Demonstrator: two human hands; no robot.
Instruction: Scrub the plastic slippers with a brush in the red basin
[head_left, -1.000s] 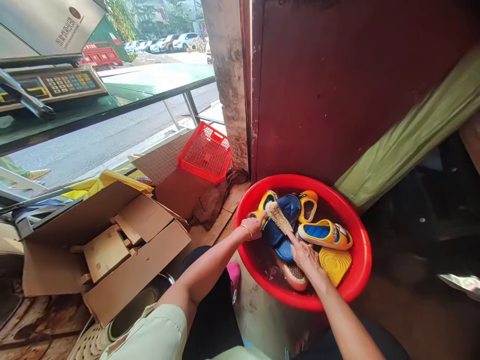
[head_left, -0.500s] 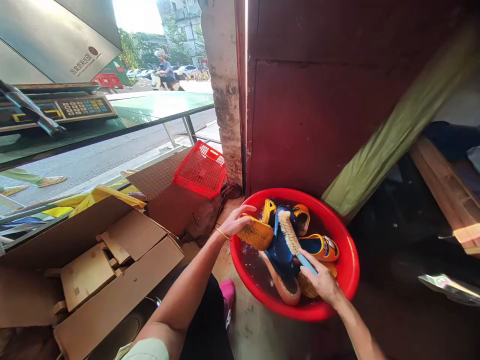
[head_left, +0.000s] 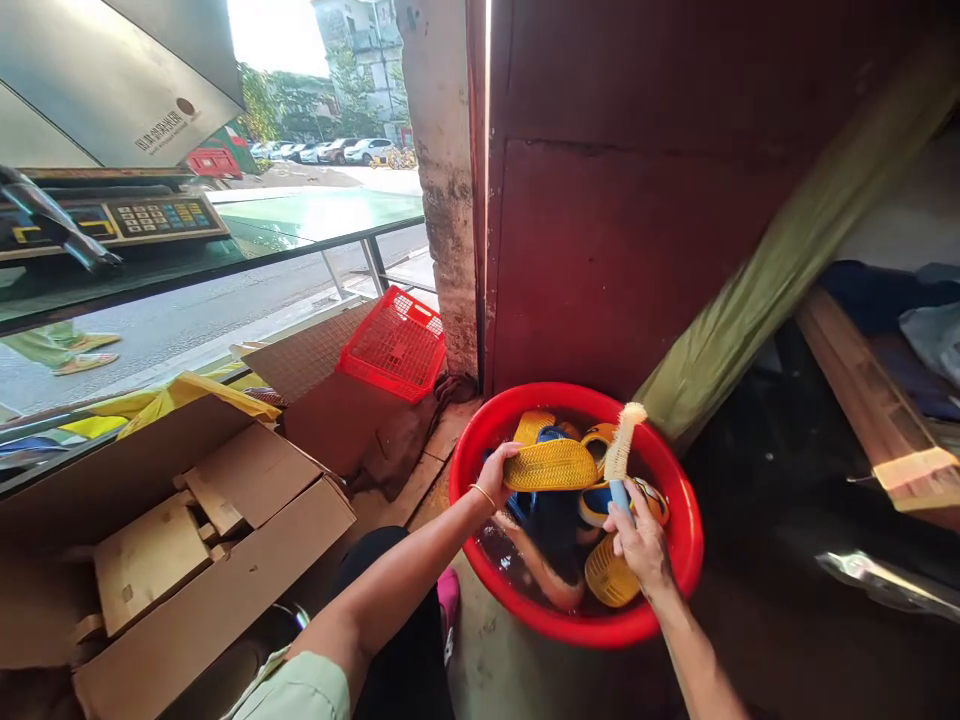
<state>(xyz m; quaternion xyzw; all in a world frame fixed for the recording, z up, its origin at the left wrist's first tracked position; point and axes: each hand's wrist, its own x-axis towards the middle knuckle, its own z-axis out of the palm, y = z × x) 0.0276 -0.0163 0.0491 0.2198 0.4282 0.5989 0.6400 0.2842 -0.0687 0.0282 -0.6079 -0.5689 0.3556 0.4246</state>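
My left hand [head_left: 496, 474] grips one end of a yellow slipper [head_left: 553, 467], holding it over the red basin [head_left: 688, 560] with its ridged sole towards me. In my right hand [head_left: 640, 540] is a scrub brush [head_left: 620, 455] with pale bristles and a light blue handle, raised upright just right of the slipper and apart from it. Dark water fills the basin. Several more slippers lie in it, among them a yellow one [head_left: 613, 572] at the lower right and a long one with a tan sole [head_left: 544, 565], partly under water.
A red plastic crate [head_left: 396, 345] leans beyond the basin to the left. An open cardboard box [head_left: 247, 580] with wooden pieces stands at left. Behind the basin is a dark red door [head_left: 585, 260]; a greenish cloth [head_left: 720, 340] hangs at its right.
My left hand has lifted the yellow slipper and turned it level. My right hand has raised the brush off the blue slipper, its bristles now pointing up. The blue slipper has sunk lower.
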